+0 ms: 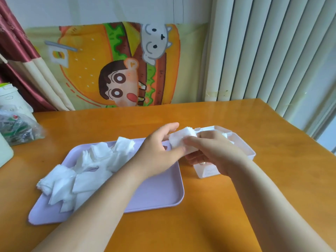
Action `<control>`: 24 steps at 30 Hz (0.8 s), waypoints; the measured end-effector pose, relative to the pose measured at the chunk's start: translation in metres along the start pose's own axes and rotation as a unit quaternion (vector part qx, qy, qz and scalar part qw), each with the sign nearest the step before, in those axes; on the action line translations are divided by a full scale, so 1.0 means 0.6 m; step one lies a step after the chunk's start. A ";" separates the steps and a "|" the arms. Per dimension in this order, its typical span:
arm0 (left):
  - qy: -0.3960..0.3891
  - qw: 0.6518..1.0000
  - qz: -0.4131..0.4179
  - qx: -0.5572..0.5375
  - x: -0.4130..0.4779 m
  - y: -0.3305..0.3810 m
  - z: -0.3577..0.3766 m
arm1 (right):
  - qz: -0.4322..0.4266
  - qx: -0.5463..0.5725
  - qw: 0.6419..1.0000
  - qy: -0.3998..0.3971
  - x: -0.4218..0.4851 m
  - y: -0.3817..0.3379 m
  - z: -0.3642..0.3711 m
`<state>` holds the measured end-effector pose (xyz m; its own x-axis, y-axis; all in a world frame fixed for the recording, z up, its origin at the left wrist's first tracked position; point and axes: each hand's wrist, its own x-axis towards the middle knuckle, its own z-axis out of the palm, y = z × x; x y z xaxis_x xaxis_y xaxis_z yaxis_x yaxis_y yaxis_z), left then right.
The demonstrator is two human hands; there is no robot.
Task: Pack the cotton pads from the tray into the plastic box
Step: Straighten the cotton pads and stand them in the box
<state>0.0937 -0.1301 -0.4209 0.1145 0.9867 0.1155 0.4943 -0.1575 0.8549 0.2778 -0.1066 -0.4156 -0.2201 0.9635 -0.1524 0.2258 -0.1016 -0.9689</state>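
Observation:
A lilac tray (154, 195) lies on the wooden table with a loose heap of white cotton pads (87, 166) across its left and middle. To its right stands a clear plastic box (243, 148) with its lid hinged back. Between tray and box, just above the box's left end, both hands hold one stack of cotton pads (181, 140). My left hand (160, 151) pinches the stack from the left with thumb and fingers. My right hand (214, 153) grips it from the right and covers much of the box.
A plastic bag of small items (18, 130) and a white container (5, 151) sit at the table's left edge. A cartoon burger cloth (118, 66) hangs behind the table. White vertical blinds (272, 51) stand at the right.

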 end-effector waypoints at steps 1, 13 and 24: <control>-0.016 0.998 0.011 0.060 0.005 0.017 0.003 | -0.007 -0.029 0.999 0.024 0.000 -0.005 -0.006; -0.012 0.983 0.082 0.166 0.092 0.082 0.106 | -0.012 -0.082 0.992 0.096 -0.005 -0.006 -0.097; -0.090 0.955 0.164 0.230 0.189 0.069 0.176 | -0.046 -0.086 0.915 0.391 0.032 0.074 -0.200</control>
<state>0.2180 -0.0291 -0.4259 0.4535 0.8651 0.2143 0.7278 -0.4982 0.4713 0.3973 -0.0630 -0.4379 0.4861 0.8553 0.1792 0.4006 -0.0358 -0.9156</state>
